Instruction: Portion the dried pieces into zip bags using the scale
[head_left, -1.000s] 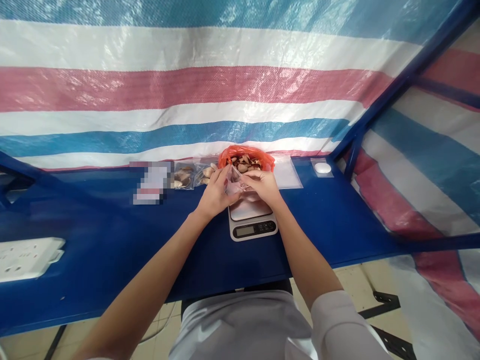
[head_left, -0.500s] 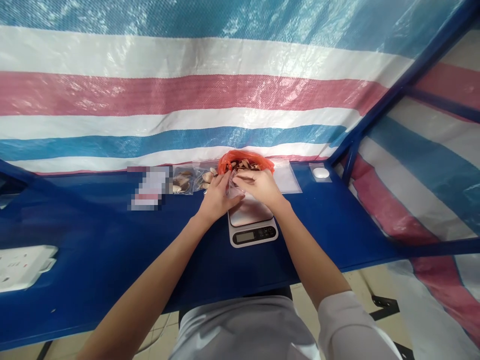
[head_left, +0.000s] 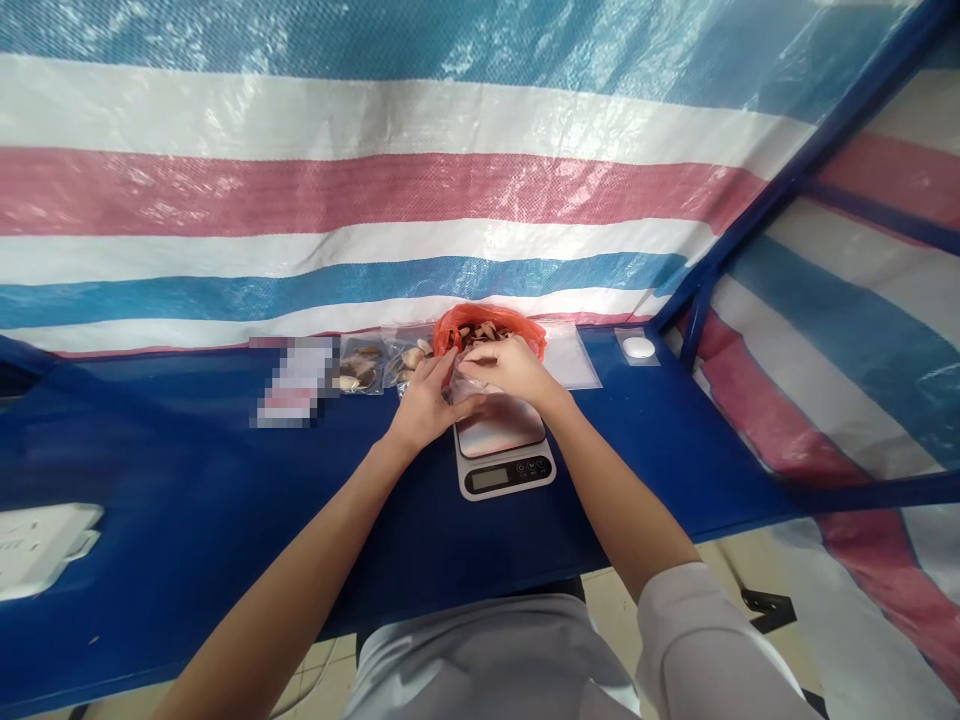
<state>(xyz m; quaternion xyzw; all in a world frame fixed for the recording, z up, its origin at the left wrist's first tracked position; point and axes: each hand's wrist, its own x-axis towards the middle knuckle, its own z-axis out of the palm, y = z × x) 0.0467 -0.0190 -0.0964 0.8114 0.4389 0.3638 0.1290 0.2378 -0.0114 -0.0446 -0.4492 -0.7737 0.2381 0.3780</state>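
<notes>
Striped sheeting (head_left: 450,185) in blue, white and red rises beyond the left grip (head_left: 459,378) and the right grip (head_left: 472,366), these being the two bare hands of one person. The blue worktop (head_left: 225,500) extends beneath and to both sides of the two grips. A blue frame (head_left: 750,215) slants upward to their right. The person's pale top (head_left: 487,660) lies on the near side of them. A white power strip (head_left: 41,550), cut off by the margin, lies well to the left of the left grip. The kitchen scale (head_left: 501,440) stands directly under and in front of the grips, its display toward the wearer. Just beyond them sits an orange-red bag (head_left: 534,338), open at the top and filled with brown pieces (head_left: 484,330). Flat transparent sleeves (head_left: 577,362) lie to the right of the right grip; a blurred leaflet (head_left: 296,380), a packet of brown and pale slices (head_left: 361,368) and a packet of pale pieces (head_left: 414,355) lie to the left of the left grip. Between the grips, above the far part of the scale, is a clear bag (head_left: 466,382): the left grip, thumb parted from fingers, holds one side; the right grip, fingertips pinched together, holds the other. A white disc (head_left: 638,348) in transparent wrapping lies farther right
</notes>
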